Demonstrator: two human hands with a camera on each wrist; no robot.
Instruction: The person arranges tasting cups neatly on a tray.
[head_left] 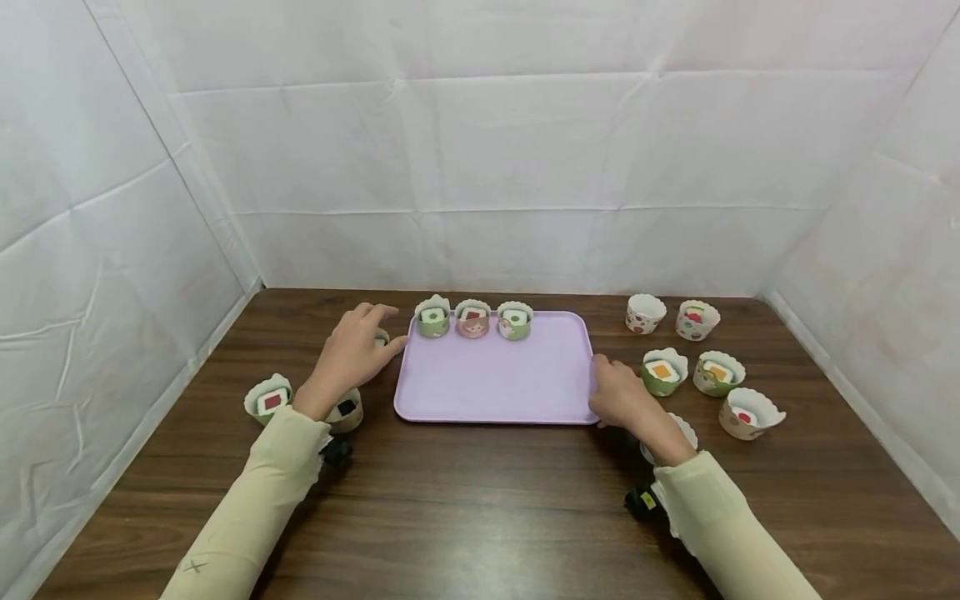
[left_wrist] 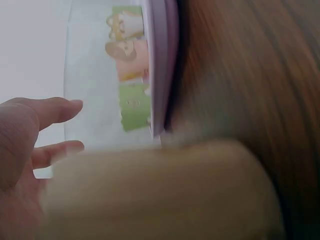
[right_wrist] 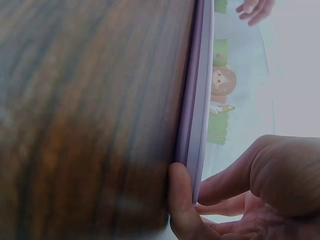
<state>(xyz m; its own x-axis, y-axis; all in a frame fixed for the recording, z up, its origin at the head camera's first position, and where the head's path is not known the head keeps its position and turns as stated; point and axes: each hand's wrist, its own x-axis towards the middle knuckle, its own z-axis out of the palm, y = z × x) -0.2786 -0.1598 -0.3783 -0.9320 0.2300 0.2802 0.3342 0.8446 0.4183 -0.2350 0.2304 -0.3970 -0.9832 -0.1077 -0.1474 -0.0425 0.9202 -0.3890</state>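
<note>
A lilac tray (head_left: 495,375) lies on the brown table. Three paper baking cups stand along its far edge: a green one (head_left: 433,323), a pink one (head_left: 472,325) and another green one (head_left: 514,326), each holding a small white piece with a coloured centre. The right hand (head_left: 618,390) pinches the tray's right edge near the front corner, thumb and finger on either side of the rim (right_wrist: 202,115) in the right wrist view. Beside the tray's left edge is the left hand (head_left: 348,354), fingers spread with nothing visibly held. It partly hides a cup (head_left: 382,337).
Left of the tray stand a green cup (head_left: 270,400) and a tan cup (head_left: 347,410) near the left wrist. Several filled cups stand at the right, including a green one (head_left: 663,372); a pale cup (head_left: 681,429) is partly behind the right wrist. White cloth (head_left: 525,150) encloses the table.
</note>
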